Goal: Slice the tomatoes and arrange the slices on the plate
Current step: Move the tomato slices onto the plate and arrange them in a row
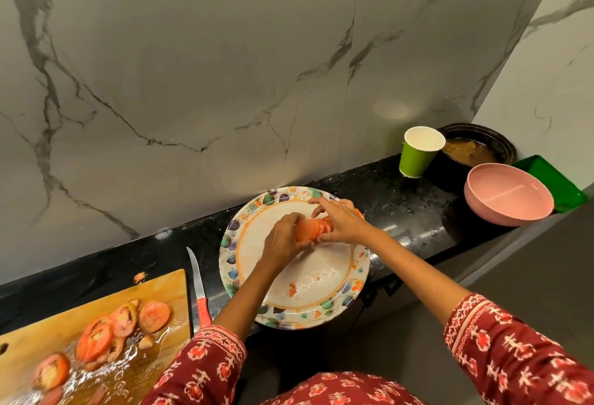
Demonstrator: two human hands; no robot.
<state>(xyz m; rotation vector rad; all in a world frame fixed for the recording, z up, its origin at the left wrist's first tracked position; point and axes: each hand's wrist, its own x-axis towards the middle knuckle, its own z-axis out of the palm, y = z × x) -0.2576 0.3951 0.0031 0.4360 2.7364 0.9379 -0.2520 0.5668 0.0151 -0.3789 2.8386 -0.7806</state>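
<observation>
Both hands, left (283, 237) and right (340, 221), pinch a stack of tomato slices (313, 228) over the plate (321, 276); soft, wet and slippery, they probably want gentle edge support.

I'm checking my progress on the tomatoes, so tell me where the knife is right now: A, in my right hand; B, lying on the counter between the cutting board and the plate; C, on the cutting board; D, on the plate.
B: the knife lies on the black counter between the cutting board and the plate, while both hands hold tomato slices over the plate.
</observation>
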